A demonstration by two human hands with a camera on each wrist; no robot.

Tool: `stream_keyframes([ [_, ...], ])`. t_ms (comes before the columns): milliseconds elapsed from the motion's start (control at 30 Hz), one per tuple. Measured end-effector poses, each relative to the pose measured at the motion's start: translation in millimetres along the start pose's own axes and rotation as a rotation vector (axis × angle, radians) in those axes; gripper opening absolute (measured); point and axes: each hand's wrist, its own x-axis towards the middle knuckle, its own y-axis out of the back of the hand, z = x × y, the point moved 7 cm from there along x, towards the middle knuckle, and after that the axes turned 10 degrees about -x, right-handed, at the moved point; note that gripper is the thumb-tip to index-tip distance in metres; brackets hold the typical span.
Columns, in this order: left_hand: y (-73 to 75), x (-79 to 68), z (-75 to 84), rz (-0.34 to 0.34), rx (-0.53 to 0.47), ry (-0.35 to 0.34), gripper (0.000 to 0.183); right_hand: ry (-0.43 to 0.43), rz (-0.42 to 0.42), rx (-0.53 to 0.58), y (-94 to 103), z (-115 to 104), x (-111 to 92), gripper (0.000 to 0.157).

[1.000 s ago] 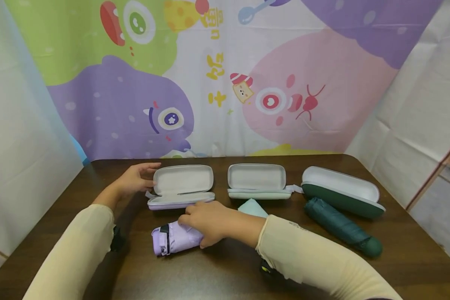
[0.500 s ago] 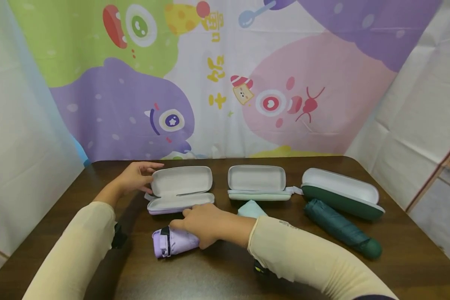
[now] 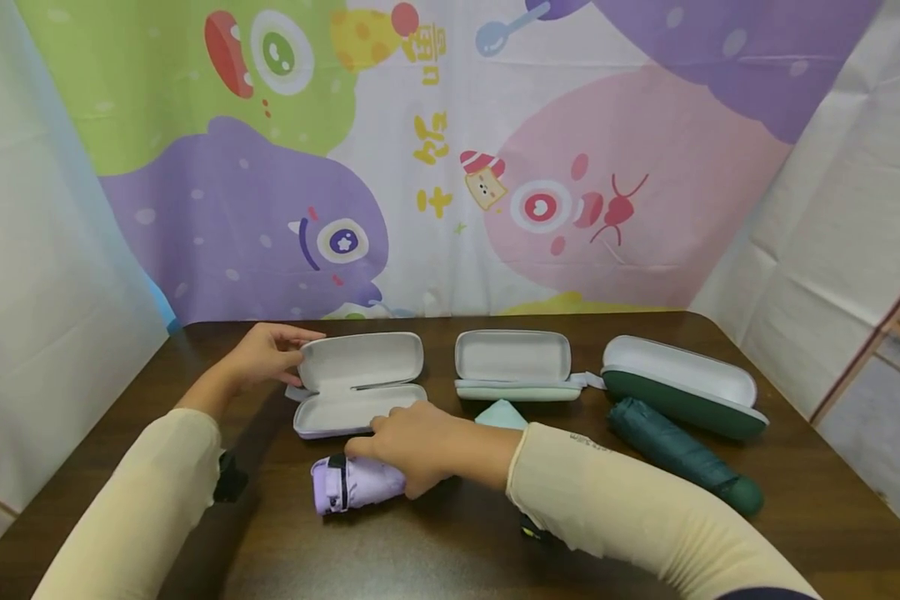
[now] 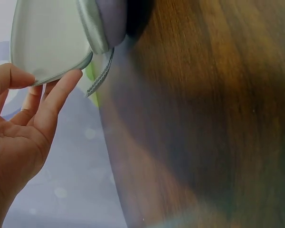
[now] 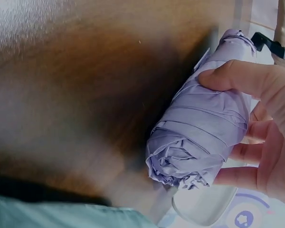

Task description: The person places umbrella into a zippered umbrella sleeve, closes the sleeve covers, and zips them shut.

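Note:
At the left, my left hand [image 3: 266, 357] pinches the end of the raised lid of an open lilac zip case [image 3: 360, 408]. In the left wrist view the thumb lies on the pale lining of the lid [image 4: 47, 38], with fingers behind its rim. My right hand [image 3: 420, 446] grips a folded lilac umbrella [image 3: 367, 483] just in front of that case. The right wrist view shows the thumb on one side of the rolled lilac fabric [image 5: 194, 128] and fingers on the other. In the head view, the hand covers the umbrella's right end.
An open mint case [image 3: 513, 362] stands at the back middle, a mint folded umbrella [image 3: 502, 414] before it, partly behind the right forearm. Farther right are an open dark green case [image 3: 682, 387] and a dark green umbrella [image 3: 682, 458]. A printed cloth [image 3: 435, 250] hangs behind the table.
The lilac case's lower half has tipped toward the front, showing more of its lining. Its lid has shifted slightly left with the left hand. The right hand still holds the umbrella, now slightly farther right.

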Motion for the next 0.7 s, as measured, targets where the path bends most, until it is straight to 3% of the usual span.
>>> stream_keyframes([
  [267, -5.2, -3.9, 4.5, -0.013, -0.042, -0.061, 0.039, -0.013, 0.047, -0.044, 11.9, 13.9, 0.1, 0.077],
  [467, -9.6, -5.7, 8.8, -0.008, -0.039, -0.087, 0.039, -0.108, 0.035, 0.006, 18.4, 33.6, 6.3, 0.072],
  [700, -11.5, -8.7, 11.5, 0.008, -0.025, -0.088, 0.039, -0.197, 0.001, 0.07, 7.8, 49.4, 20.5, 0.07],
])
